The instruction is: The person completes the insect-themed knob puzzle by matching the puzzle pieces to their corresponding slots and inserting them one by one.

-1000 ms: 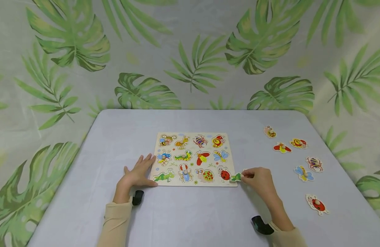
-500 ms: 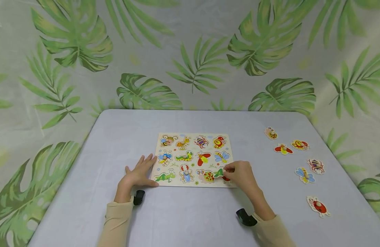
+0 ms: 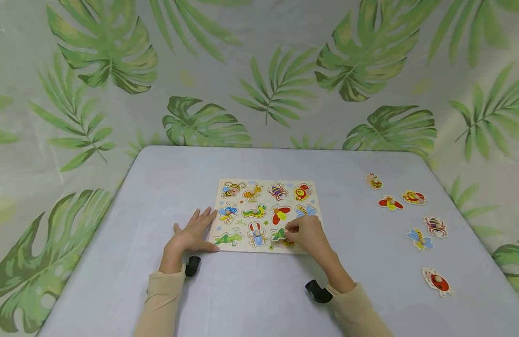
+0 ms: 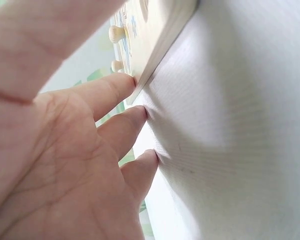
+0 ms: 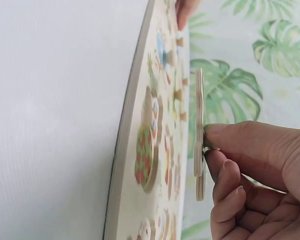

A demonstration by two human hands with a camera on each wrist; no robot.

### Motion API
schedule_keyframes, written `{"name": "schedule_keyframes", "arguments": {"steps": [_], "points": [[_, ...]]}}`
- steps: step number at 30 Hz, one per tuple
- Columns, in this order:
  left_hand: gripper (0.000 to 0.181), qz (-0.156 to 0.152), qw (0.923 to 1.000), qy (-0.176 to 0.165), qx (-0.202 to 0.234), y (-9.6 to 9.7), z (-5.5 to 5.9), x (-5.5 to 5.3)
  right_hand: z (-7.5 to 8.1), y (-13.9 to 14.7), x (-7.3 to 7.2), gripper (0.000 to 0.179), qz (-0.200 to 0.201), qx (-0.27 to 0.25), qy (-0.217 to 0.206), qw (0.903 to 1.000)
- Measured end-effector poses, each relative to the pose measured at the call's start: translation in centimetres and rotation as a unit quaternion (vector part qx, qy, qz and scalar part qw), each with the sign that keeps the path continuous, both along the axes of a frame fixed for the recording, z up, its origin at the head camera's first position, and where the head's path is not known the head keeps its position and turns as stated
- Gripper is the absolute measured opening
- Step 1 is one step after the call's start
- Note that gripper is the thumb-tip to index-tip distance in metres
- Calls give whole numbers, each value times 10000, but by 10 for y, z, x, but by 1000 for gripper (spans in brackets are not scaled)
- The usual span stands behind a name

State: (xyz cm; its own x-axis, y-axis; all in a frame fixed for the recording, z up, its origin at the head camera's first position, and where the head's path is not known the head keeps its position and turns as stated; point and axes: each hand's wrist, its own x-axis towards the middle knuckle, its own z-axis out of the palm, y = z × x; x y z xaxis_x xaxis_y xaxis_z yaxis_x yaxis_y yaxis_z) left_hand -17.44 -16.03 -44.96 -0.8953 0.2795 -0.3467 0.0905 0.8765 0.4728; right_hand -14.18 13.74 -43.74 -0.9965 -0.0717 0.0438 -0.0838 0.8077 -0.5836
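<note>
A wooden insect puzzle board (image 3: 242, 224) lies flat on the table. My left hand (image 3: 193, 234) rests at its left edge, fingers spread; in the left wrist view one fingertip touches the board's side and two others rest on the cloth. Between thumb and finger, my right hand (image 3: 307, 234) pinches a green grasshopper puzzle piece (image 3: 278, 234). The right wrist view shows this piece edge-on, held above the board and apart from it. Beneath it is the snail recess (image 5: 144, 155), partly hidden by my hand in the head view. A knobbed blue beetle piece (image 3: 257, 234) sits in the board.
Several loose pieces lie at the table's right: a snail (image 3: 374, 181), a red-winged firefly (image 3: 391, 203), a red-and-yellow butterfly (image 3: 414, 197), a spider (image 3: 435, 227), a blue-winged dragonfly (image 3: 420, 239) and a ladybug (image 3: 438, 282). A leaf-print cloth (image 3: 280, 93) hangs behind the table.
My right hand has carried the grasshopper piece leftward, from the board's lower right corner to above the snail recess. My left hand has stayed at the board's left edge.
</note>
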Motion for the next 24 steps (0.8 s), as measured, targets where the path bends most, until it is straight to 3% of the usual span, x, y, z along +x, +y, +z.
{"name": "schedule_keyframes", "arguments": {"steps": [8,15,24], "points": [[102,53,10000,-37,-49,2,2,-1,-2,-21,-2,5,184,222,118,9995],[102,63,10000,-13,-76,2,3,0,-3,-42,-4,7,593,217,442,9970],[103,42,10000,-45,-42,3,1,-2,-5,-60,-2,9,848,218,430,9952]]}}
